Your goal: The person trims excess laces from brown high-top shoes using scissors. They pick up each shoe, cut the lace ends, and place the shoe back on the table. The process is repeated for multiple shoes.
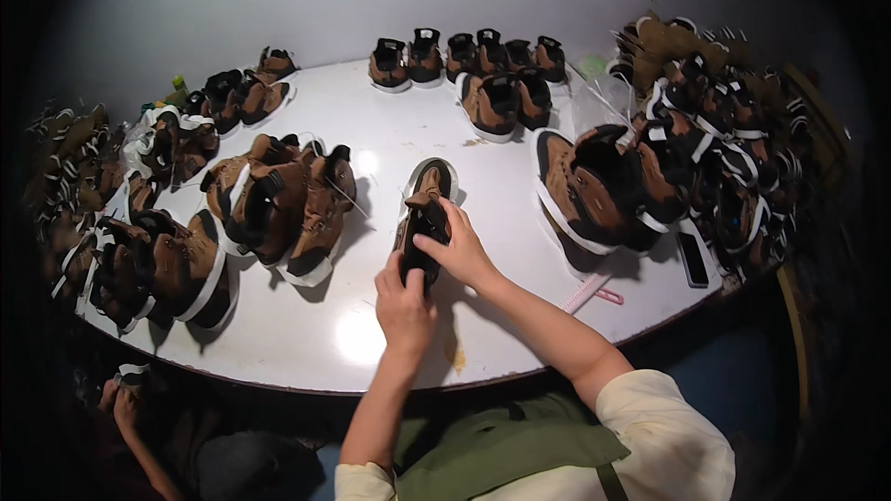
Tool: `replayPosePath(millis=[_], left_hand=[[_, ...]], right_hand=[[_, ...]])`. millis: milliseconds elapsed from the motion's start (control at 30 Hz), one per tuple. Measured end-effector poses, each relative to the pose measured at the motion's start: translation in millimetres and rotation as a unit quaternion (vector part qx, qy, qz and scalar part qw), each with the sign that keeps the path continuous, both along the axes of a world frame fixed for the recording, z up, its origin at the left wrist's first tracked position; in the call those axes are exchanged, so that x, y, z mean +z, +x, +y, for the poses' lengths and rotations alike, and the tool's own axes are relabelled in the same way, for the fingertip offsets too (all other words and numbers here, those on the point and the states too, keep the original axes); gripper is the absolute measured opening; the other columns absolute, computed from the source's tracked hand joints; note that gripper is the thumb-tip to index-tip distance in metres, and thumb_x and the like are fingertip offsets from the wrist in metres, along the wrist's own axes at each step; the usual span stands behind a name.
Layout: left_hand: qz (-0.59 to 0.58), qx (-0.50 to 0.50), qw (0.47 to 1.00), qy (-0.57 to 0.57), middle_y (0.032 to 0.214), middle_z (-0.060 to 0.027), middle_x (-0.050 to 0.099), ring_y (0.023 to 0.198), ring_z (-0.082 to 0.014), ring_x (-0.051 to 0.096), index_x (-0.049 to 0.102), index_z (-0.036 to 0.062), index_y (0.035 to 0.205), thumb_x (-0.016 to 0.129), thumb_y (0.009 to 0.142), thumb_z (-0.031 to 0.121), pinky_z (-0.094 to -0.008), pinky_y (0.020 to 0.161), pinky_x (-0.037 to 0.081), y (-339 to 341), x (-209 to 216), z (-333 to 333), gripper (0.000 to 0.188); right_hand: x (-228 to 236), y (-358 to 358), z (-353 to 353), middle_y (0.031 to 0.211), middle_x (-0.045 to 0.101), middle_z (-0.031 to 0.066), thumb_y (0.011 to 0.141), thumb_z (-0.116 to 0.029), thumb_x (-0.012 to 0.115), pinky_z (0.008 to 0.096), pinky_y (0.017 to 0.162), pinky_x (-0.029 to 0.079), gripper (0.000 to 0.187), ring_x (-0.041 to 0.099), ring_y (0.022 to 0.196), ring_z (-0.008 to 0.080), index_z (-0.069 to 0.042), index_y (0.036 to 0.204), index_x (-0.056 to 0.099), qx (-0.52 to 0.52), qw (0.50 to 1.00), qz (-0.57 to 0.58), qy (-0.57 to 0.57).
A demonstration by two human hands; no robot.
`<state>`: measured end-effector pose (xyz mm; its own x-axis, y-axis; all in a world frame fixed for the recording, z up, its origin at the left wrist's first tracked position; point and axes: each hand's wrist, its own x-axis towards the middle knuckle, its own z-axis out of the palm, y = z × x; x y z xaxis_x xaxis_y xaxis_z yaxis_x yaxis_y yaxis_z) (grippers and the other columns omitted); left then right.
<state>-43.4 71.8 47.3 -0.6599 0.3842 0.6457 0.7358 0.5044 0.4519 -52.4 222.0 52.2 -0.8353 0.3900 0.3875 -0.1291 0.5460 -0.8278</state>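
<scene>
A brown and black shoe (432,183) with a white sole sits at the middle of the table, toe pointing away from me. My left hand (406,309) grips it at the heel end, fingers curled over the dark collar. From the right side, my right hand (459,249) holds the shoe by its opening, with the thumb reaching over the black lining. Both hands partly cover the rear half of the shoe. Nearest on the left stands a cluster of similar shoes (264,209). A larger pair (594,184) stands to the right.
Piled shoes crowd the left (176,269) and right (733,144) of the white table (390,130). A row of shoes (425,57) lines its far edge. A phone (692,258), a pink ruler-like strip (585,293) and a small pink tool (610,297) lie right. Another person's hand (125,404) shows lower left.
</scene>
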Motion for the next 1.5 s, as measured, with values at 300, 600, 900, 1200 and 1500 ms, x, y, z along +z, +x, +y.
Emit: replayPosePath(millis=[300, 600, 900, 1200, 1500], left_hand=[[-0.051, -0.110, 0.979, 0.167, 0.127, -0.0249, 0.047, 0.113, -0.0394, 0.051, 0.054, -0.0013, 0.107, 0.080, 0.069, 0.013, -0.0387, 0.091, 0.046, 71.4, 13.4, 0.9, 0.048], [-0.023, -0.118, 0.982, 0.144, 0.128, -0.0237, 0.049, 0.114, -0.0412, 0.052, 0.050, 0.0015, 0.121, 0.074, 0.064, 0.000, -0.0434, 0.095, 0.045, 66.5, 46.2, -17.1, 0.062], [-0.221, -0.156, 0.853, 0.446, 0.123, -0.0202, 0.054, 0.114, -0.0266, 0.054, 0.051, 0.0033, 0.104, 0.074, 0.081, 0.016, -0.0388, 0.100, 0.043, 39.1, 7.7, -77.1, 0.035], [-0.245, -0.236, 0.867, 0.364, 0.126, -0.0202, 0.054, 0.116, -0.0281, 0.054, 0.055, -0.0004, 0.114, 0.070, 0.080, 0.005, -0.0383, 0.100, 0.043, 37.2, 17.1, -103.9, 0.038], [-0.341, -0.278, 0.809, 0.390, 0.113, -0.0187, 0.062, 0.103, -0.0252, 0.060, 0.063, -0.0072, 0.107, 0.048, 0.076, -0.011, -0.0367, 0.091, 0.048, 12.9, 22.4, -149.8, 0.035]], right_hand=[[-1.5, 79.6, 9.1, 0.131, 0.050, 0.0128, 0.072, 0.018, 0.047, 0.0290, 0.105, 0.037, 0.061, 0.049, 0.124, 0.0212, 0.001, 0.130, 0.051, 0.067, 0.982, 0.114, -0.131], [32.9, 131.5, -21.3, 0.139, 0.044, 0.0199, 0.076, 0.002, 0.067, 0.0365, 0.103, 0.040, 0.060, 0.049, 0.125, 0.0337, -0.001, 0.133, 0.049, 0.163, 0.973, 0.141, 0.080], [4.9, 94.9, -8.5, 0.143, 0.038, 0.0172, 0.086, -0.040, 0.069, 0.0381, 0.112, 0.027, 0.086, 0.037, 0.133, 0.0256, 0.003, 0.146, 0.023, 0.131, 0.932, -0.004, -0.338], [24.0, 52.5, -37.2, 0.113, 0.057, 0.0074, 0.093, -0.027, 0.063, 0.0267, 0.091, 0.044, 0.045, 0.053, 0.102, 0.0115, 0.003, 0.123, 0.047, 0.159, 0.917, -0.040, -0.365], [30.9, 81.6, -23.1, 0.091, 0.058, 0.0046, 0.093, -0.028, 0.062, 0.0263, 0.077, 0.044, 0.037, 0.052, 0.083, 0.0112, 0.003, 0.111, 0.054, 0.090, 0.947, -0.027, -0.307]])
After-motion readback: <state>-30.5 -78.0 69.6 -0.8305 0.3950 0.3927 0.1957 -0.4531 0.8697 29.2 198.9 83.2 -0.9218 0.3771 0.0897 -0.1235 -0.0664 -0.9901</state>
